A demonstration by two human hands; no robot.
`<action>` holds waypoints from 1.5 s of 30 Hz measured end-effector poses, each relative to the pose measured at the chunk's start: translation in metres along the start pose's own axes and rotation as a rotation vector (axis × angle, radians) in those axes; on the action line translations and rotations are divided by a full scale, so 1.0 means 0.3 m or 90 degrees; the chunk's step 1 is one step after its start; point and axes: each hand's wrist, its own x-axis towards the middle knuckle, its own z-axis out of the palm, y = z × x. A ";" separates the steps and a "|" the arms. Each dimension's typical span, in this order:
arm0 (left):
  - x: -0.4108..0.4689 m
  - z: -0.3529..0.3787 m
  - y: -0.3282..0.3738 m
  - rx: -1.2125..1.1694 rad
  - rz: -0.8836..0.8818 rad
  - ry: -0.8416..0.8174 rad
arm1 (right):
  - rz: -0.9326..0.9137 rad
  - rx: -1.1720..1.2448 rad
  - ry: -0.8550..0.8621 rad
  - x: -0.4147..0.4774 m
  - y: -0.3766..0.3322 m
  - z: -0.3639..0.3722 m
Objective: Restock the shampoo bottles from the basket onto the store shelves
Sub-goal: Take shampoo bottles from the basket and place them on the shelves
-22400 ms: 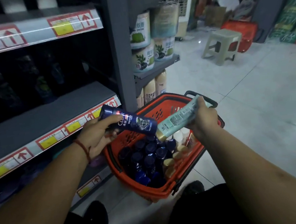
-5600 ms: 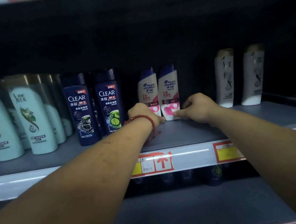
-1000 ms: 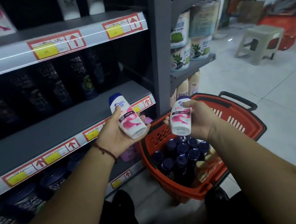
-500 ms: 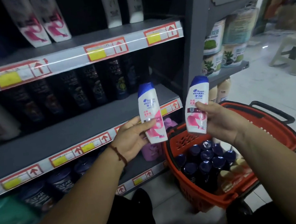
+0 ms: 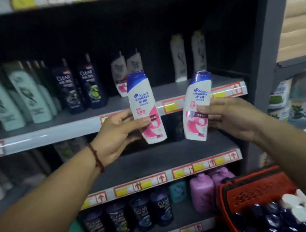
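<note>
Grey metal shelves stand behind. Left hand grips a white blue-capped plastic shampoo bottle; right hand, at three o'clock, grips its twin.

"head & shoulders" on the left white blue-capped plastic bottle and the right white blue-capped plastic bottle. "CLEAR" on two dark blue plastic bottles near the grey shelf front edge.

In front of the shelf, your left bottle and right bottle are smooth, glossy white plastic with shiny blue caps. The shelf looks matt grey. Below it, the basket is red perforated plastic.
</note>
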 end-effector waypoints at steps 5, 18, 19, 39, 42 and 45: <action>0.076 -0.138 0.179 0.075 0.064 0.064 | -0.066 -0.055 0.024 0.149 -0.137 0.168; 0.473 -0.199 0.158 0.156 0.093 0.179 | -0.113 -0.123 0.087 0.604 -0.175 0.366; 0.493 -0.202 0.142 0.161 0.090 0.187 | -0.111 -0.133 0.093 0.639 -0.162 0.365; 0.583 -0.244 0.054 0.461 0.046 0.308 | -0.057 -0.249 0.020 0.752 -0.039 0.395; 0.590 -0.245 0.054 0.507 0.028 0.320 | -0.060 -0.267 0.036 0.766 -0.030 0.398; 0.597 -0.245 0.050 0.540 0.029 0.334 | -0.056 -0.306 0.052 0.779 -0.019 0.400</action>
